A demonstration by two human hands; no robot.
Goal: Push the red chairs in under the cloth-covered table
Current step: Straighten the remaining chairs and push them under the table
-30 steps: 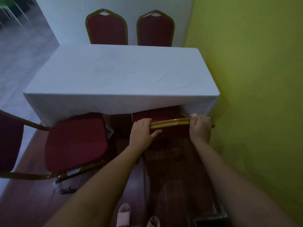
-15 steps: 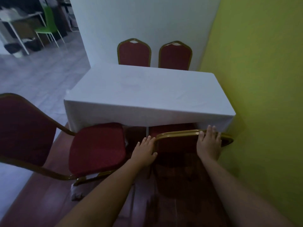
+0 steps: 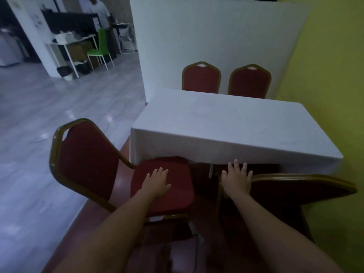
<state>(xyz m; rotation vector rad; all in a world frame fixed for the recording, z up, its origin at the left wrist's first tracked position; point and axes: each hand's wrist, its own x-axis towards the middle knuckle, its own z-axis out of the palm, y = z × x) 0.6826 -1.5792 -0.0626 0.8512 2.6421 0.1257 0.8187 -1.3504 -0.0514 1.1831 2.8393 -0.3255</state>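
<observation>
The table [image 3: 226,127] wears a white cloth and stands against the yellow wall. Just in front of me, a red chair with a gold frame [image 3: 299,186] has its seat under the cloth and its backrest facing me. My right hand [image 3: 237,179] hovers at the left end of that backrest, fingers spread, holding nothing. To the left, a second red chair [image 3: 88,160] is turned sideways, with only the front of its seat near the cloth. My left hand [image 3: 156,182] is open above that seat. Two more red chairs [image 3: 201,78] [image 3: 249,81] are tucked in on the far side.
A yellow wall [image 3: 325,85] closes the right side and a white partition [image 3: 206,36] stands behind the table. Grey tiled floor [image 3: 59,115] opens to the left. Far left are a white desk, a green chair [image 3: 99,49] and a standing person [image 3: 98,12].
Both hands have let go of the near chair's backrest. My left hand has moved left over the sideways chair's seat. The view has lifted and swung left, showing the room beyond.
</observation>
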